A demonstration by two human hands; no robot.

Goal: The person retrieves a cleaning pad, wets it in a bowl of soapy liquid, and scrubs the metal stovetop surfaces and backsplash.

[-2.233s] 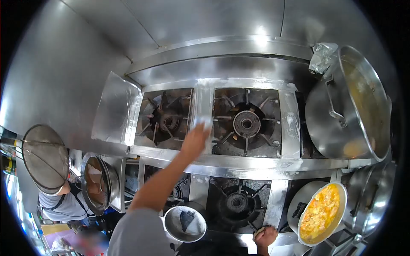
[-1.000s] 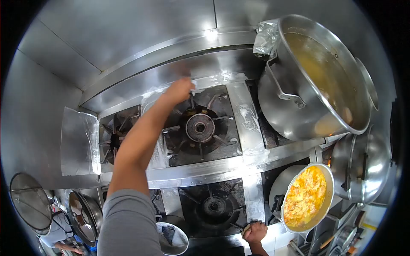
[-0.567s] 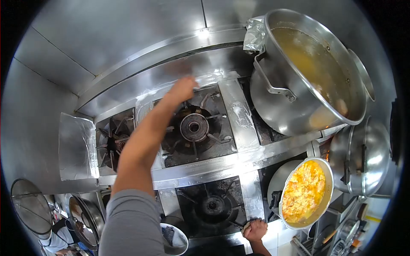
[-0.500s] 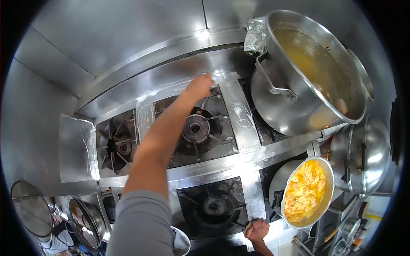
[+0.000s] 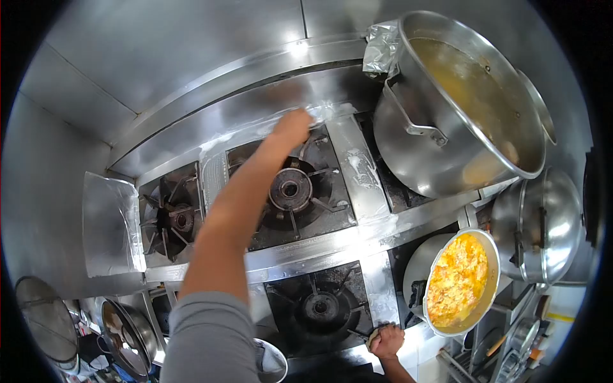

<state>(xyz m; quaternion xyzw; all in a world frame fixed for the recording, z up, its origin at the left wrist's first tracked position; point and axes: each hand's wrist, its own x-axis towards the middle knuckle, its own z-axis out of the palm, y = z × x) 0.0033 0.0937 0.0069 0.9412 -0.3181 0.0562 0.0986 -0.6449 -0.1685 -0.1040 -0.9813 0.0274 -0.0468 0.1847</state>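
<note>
My left hand (image 5: 293, 128) reaches over the stove to the soapy ledge behind the middle burner (image 5: 290, 189). Its fingers are curled shut, and what they press on the metal is hidden. White suds streak the steel strip (image 5: 361, 167) beside this burner. My right hand (image 5: 387, 341) is closed at the front edge of the stove, beside the front burner (image 5: 319, 307). A small tan piece shows at its fingers, too unclear to name.
A large stockpot (image 5: 415, 156) of yellowish liquid stands at the back right. Nearer is a pot of orange-yellow food (image 5: 463, 284). A left burner (image 5: 182, 220) sits beside a foil-like panel (image 5: 112, 223). A white container (image 5: 273, 360) is at the front.
My left hand has slid slightly left along the back ledge. My right hand stays at the front edge. The whole view has shifted a little.
</note>
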